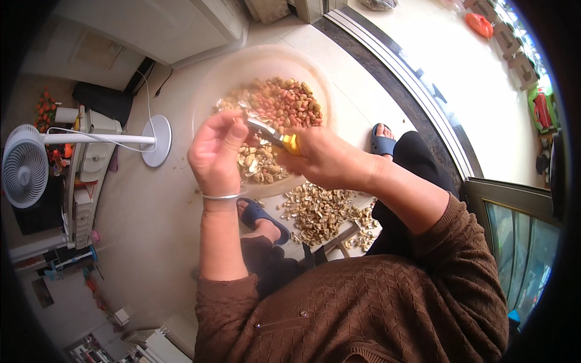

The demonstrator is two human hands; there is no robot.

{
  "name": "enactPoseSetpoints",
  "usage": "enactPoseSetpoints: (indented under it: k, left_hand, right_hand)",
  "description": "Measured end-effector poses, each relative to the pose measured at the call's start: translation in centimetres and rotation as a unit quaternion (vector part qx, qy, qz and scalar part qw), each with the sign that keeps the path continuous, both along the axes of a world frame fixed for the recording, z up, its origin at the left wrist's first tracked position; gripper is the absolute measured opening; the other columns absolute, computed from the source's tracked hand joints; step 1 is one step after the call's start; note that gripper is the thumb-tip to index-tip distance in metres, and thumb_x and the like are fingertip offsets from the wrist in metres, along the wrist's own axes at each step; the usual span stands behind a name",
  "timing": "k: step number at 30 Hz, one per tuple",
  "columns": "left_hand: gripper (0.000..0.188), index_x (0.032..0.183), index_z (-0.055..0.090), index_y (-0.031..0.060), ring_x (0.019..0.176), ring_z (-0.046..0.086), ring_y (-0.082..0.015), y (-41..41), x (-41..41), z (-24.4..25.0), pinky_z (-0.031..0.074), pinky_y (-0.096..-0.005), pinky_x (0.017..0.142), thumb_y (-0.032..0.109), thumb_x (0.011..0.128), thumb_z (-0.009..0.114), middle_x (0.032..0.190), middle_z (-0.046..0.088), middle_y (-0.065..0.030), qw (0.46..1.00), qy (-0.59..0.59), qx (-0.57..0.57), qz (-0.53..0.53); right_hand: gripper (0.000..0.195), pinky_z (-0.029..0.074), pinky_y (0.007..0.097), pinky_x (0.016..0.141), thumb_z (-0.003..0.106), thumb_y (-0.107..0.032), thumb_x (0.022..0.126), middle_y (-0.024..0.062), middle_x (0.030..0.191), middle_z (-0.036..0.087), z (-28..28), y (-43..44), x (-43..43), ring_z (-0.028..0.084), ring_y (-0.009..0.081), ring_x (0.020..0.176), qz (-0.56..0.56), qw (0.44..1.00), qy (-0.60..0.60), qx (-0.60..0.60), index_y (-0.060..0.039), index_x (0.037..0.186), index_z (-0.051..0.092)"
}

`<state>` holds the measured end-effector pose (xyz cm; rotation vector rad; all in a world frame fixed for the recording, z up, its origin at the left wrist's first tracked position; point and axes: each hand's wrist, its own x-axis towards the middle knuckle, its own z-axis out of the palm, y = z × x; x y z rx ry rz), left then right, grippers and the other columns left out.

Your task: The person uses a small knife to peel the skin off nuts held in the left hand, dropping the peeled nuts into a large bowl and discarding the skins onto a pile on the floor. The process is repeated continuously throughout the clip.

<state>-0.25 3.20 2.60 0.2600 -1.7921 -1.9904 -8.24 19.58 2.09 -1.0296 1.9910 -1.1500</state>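
My right hand [313, 152] is closed around pliers with yellow handles [292, 144]. Their metal jaws [265, 128] point left, towards the fingertips of my left hand [218, 147]. Thumb and fingers of that left hand are drawn together at the jaw tips; whether a small peanut sits between them is too unclear to tell. Below both hands stands a wide translucent plastic basin [324, 86] on the floor. Red shelled peanut kernels [281, 106] and some whole peanuts [306, 88] fill its far part. Broken peanut shells [261, 165] lie in its near part, partly hidden by my hands.
A heap of peanut shells [317, 213] lies on the tiled floor between my sandalled feet. To the left stands a white pedestal fan [156, 140] with its cord. A sliding-door track [399, 90] runs along the right. A white cabinet [181, 27] stands beyond the basin.
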Motion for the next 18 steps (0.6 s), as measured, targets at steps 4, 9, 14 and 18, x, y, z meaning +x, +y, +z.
enactPoseSetpoints:
  k: [4,9,14,18]
  left_hand:
    - [0.018,0.104,0.057,-0.0004,0.076,0.057,-0.0131,-0.8,-0.1,0.1,0.05,-0.0247,0.066,0.012,0.09,0.06,0.091,0.06,-0.0057,0.993,-0.016,0.11,-0.034]
    - [0.019,0.104,0.056,0.0002,0.076,0.055,-0.0101,-1.4,-0.4,-0.3,0.048,-0.0219,0.066,0.009,0.089,0.062,0.088,0.056,-0.0037,0.981,-0.044,0.188,-0.034]
    - [0.02,0.101,0.059,-0.0024,0.073,0.055,-0.0066,-1.9,-0.8,-2.7,0.048,-0.0193,0.066,-0.004,0.082,0.065,0.087,0.055,-0.0022,0.946,-0.124,-0.296,0.052]
    - [0.019,0.1,0.061,-0.0031,0.074,0.055,-0.0069,-2.0,-0.8,-2.6,0.048,-0.0194,0.068,-0.006,0.082,0.065,0.088,0.055,-0.0019,0.931,-0.102,-0.344,0.07]
  right_hand:
    - [0.017,0.046,0.0324,0.053,0.053,-0.016,0.091,0.0073,0.064,0.058,-0.1,0.2,-0.2,0.058,0.0171,0.057,-0.001,0.998,-0.032,-0.05,0.0,0.086,0.052]
    - [0.015,0.048,0.0369,0.062,0.056,-0.015,0.089,0.0111,0.07,0.057,0.3,0.7,-1.3,0.06,0.0247,0.067,-0.056,0.996,0.065,0.028,-0.0006,0.091,0.052]
    - [0.02,0.048,0.0404,0.07,0.06,-0.011,0.085,0.0179,0.084,0.058,-0.5,1.1,-1.8,0.06,0.0335,0.08,-0.119,0.949,0.28,0.084,0.0013,0.099,0.052]
    - [0.023,0.048,0.0412,0.072,0.061,-0.012,0.084,0.0185,0.086,0.059,-0.6,1.0,-2.3,0.06,0.0353,0.082,-0.125,0.958,0.244,0.085,0.0012,0.102,0.054]
